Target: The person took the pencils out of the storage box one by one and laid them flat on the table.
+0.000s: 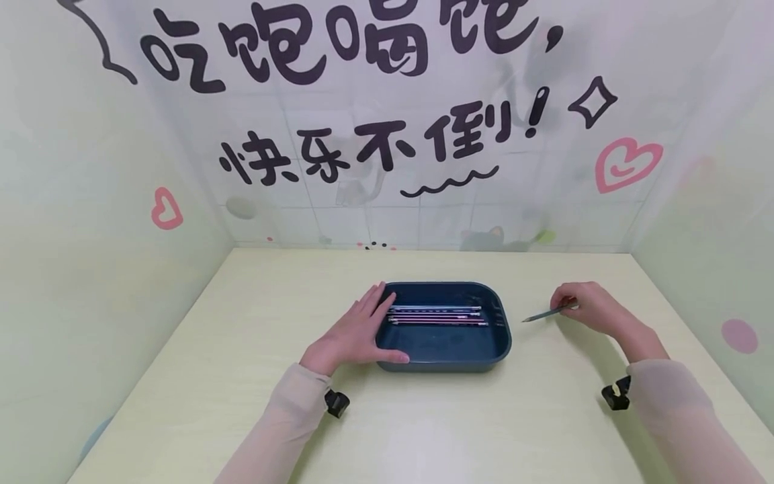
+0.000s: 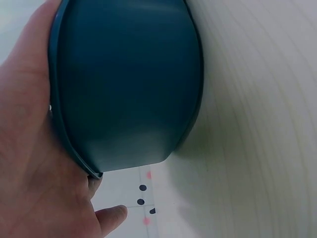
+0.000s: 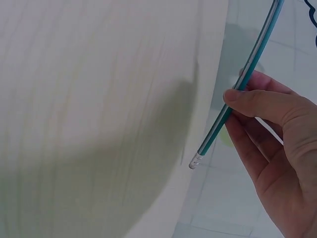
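Note:
A dark blue rectangular box (image 1: pixel 447 349) stands on the table with several pencils (image 1: pixel 438 321) lying lengthwise inside it. My left hand (image 1: pixel 357 333) rests over its left end, fingers spread along the rim and thumb at the front edge. The left wrist view has the box's smooth outer wall (image 2: pixel 129 74) filling the middle, the palm against its rim. To the right of the box, my right hand (image 1: pixel 595 310) pinches a teal pencil (image 3: pixel 257 44) between thumb and fingers. That pencil is held above the table, its sharpened tip pointing left toward the box and its eraser end (image 3: pixel 194 161) away from it.
The pale wooden table (image 1: pixel 272 289) meets a back wall (image 1: pixel 266 222) printed with large dark characters and pink hearts. Pale panels close off the left and right sides. Black wrist cameras (image 1: pixel 336 403) sit under both sleeves.

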### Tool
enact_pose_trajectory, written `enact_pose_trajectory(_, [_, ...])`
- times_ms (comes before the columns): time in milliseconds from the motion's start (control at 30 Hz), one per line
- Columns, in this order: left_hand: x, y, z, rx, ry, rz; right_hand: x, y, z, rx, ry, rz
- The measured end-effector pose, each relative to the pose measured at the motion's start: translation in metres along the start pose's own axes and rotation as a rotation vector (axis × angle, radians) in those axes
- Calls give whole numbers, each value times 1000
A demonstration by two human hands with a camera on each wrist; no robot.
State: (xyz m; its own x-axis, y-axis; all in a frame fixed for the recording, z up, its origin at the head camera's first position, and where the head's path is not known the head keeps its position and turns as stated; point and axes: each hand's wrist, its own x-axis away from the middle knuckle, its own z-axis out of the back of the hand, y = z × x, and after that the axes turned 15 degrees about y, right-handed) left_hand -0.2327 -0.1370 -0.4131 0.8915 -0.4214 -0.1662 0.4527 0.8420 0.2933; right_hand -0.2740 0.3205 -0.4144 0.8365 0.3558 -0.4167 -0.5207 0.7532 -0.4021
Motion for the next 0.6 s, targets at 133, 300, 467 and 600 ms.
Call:
enact_pose_trajectory(133, [1,1,0,9,-2,2,-1,0,-4,12,-29,-8])
enact_pose_trajectory(300, [1,0,0,8,-3,4,-2,2,-8,27,-65,7])
enact_pose_trajectory(467, [0,-1,0,9,2,1,-3,3,-12,28,-94,21])
enact_pose_trajectory(600, [0,0,1,3,-8,1,-3,5,-14,32,-137,11])
